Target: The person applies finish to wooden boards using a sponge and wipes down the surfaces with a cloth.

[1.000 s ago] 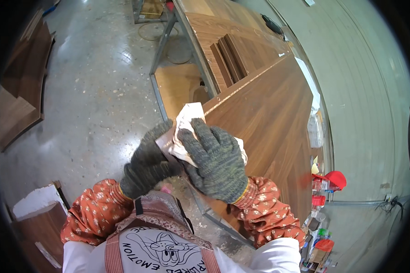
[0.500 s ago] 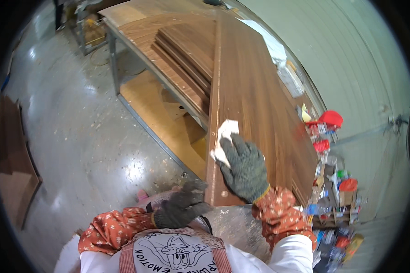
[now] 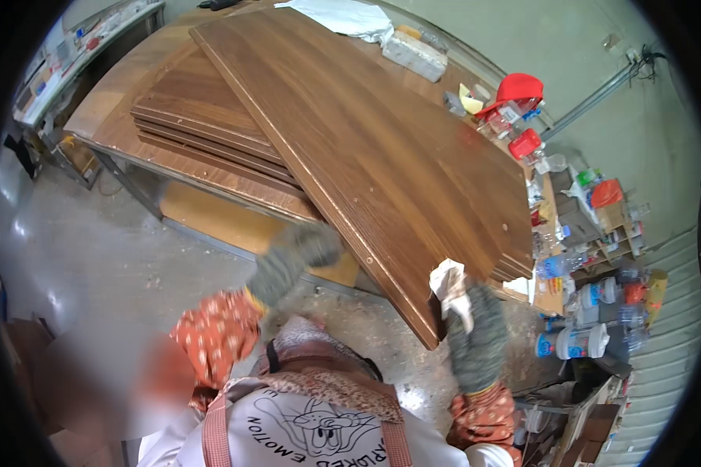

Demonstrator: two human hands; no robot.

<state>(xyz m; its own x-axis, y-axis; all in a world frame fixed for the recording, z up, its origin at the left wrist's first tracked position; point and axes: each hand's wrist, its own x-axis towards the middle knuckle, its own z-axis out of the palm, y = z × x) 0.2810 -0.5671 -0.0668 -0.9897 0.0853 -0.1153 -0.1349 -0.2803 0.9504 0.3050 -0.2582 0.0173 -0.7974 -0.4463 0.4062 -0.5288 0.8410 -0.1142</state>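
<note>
A large brown wood-grain panel [image 3: 382,156] lies at an angle over a stack of smaller matching boards [image 3: 210,117]. My right hand [image 3: 477,335], in a grey-green knit glove, holds a crumpled white rag [image 3: 450,289] against the panel's near end, by its corner. My left hand [image 3: 300,253], gloved alike, is beside the panel's left long edge, over the front of the table. Motion smears its fingers, so I cannot tell whether it touches the edge or how its fingers are bent.
The boards rest on a worktable [image 3: 93,124] with a metal frame. Along the far right side are a white block-shaped package [image 3: 414,54], a red cap [image 3: 519,89] and several bottles. Plastic jugs [image 3: 584,341] and a cardboard rack [image 3: 615,233] stand at right. Another bench [image 3: 93,54] is far left.
My right hand with the rag has moved from the panel's top face to its near end. My left hand has moved forward along the left edge. The view has turned.
</note>
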